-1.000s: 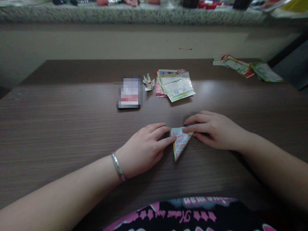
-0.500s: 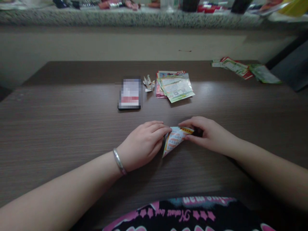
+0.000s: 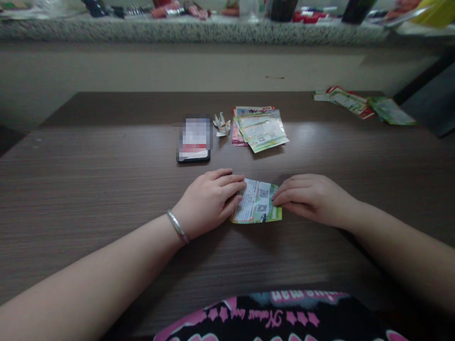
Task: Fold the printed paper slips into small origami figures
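Observation:
A small printed paper leaflet with QR codes and a green border lies unfolded in front of me on the brown table. My left hand, a silver bangle on its wrist, grips the leaflet's left edge, fingers curled over it and thumb hidden. At the opposite edge, my right hand has its fingers pressed together on the paper. Beyond my hands is a stack of similar leaflets. Left of that stack sits a small crumpled or folded paper piece.
A phone with a blurred screen lies left of the paper piece. More leaflets are scattered at the table's far right corner. Behind the table runs a granite ledge crowded with cups and small items.
The leaflet was folded into a triangle between both hands; now it is opened out to a four-sided shape, showing its green-bordered side. My right hand's thumb and fingers have come together.

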A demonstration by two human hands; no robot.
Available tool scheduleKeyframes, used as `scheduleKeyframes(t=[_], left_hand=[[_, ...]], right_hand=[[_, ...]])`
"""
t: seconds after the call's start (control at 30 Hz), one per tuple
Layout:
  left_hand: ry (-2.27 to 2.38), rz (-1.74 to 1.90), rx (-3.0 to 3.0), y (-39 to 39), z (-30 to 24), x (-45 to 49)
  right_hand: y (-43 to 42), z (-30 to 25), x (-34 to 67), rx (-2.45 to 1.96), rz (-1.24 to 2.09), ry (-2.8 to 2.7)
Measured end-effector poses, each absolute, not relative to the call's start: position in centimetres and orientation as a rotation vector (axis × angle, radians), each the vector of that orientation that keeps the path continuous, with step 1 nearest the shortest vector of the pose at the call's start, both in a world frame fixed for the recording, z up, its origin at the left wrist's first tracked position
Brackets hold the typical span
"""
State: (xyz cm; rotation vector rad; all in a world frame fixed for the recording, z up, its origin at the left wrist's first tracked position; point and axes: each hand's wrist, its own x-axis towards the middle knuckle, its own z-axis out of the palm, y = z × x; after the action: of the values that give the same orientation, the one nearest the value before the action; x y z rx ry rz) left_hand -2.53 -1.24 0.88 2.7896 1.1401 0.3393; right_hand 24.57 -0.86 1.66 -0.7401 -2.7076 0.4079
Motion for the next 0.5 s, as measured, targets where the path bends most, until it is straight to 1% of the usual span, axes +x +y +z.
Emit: scheduleKeyframes(t=[0.17, 0.3, 0.5], left_hand=[[1.181, 0.361, 2.766, -1.1, 0.9, -2.1], [1.304, 0.382, 2.670, -1.3, 0.6, -1.9], [1.427, 0.375, 2.459, -0.9, 0.5, -1.9]], right_hand=[[-2.1, 2.1, 23.6, -0.619, 0.122, -2.787], [-2.8, 2.2, 23.1, -0.712, 0.123, -2.870], [-2.8, 2.0, 22.8, -0.614, 0.108, -2.872]])
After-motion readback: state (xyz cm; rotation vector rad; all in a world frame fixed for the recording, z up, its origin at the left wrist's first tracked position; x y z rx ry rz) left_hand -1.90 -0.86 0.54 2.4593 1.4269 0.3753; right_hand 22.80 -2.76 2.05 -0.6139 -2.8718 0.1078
